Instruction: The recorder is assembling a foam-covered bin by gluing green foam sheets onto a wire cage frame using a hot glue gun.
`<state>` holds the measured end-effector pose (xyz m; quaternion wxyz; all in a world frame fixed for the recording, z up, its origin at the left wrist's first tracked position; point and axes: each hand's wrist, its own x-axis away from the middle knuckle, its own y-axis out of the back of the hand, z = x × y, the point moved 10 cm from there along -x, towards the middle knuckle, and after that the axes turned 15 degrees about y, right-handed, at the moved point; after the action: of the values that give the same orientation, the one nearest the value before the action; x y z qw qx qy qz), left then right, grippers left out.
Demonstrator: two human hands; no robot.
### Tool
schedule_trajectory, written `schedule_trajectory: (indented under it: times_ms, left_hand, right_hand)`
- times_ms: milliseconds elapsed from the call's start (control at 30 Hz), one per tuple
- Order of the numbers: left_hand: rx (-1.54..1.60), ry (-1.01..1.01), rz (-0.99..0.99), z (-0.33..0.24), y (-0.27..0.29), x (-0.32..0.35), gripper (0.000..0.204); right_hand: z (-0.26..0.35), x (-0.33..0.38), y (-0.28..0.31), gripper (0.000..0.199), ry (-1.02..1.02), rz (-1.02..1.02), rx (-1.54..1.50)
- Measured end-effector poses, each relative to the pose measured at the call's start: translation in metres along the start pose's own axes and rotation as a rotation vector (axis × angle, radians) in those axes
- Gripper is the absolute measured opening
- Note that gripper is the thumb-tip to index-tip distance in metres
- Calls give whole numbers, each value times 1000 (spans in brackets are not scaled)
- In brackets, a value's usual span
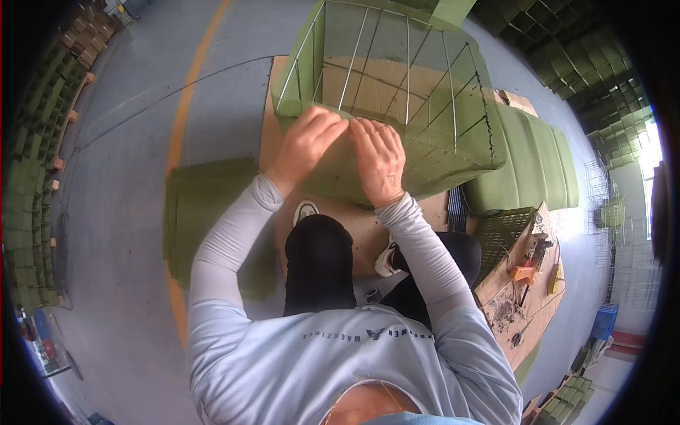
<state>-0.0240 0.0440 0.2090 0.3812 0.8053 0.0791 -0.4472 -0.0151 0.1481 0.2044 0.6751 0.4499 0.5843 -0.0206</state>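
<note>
While the wire-framed green fabric basket (pixel 397 92) stood on the cardboard sheet (pixel 273 120), left hand (pixel 306 142) and right hand (pixel 380 159) both pinched its near rim.

I see a grey floor (pixel 134 142) with a yellow line (pixel 185 106). On it — a cardboard sheet (pixel 273 134), folded green felt (pixel 205 212) and green cushions (pixel 531 163).

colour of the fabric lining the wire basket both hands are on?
Olive green fabric on a silver wire basket; clearest in the head view.
</note>
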Motion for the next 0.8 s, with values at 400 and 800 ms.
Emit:
schedule_trajectory:
  times_ms: [400, 800]
  left_hand:
    - [299, 269, 518, 31, -29, -36, 10]
    - [-180, 68, -193, 7, 38, 31, 37]
  right_hand:
    - [-52, -14, -18, 13, -277, 291, -368]
    - [-13, 14, 17, 37, 20, 6, -78]
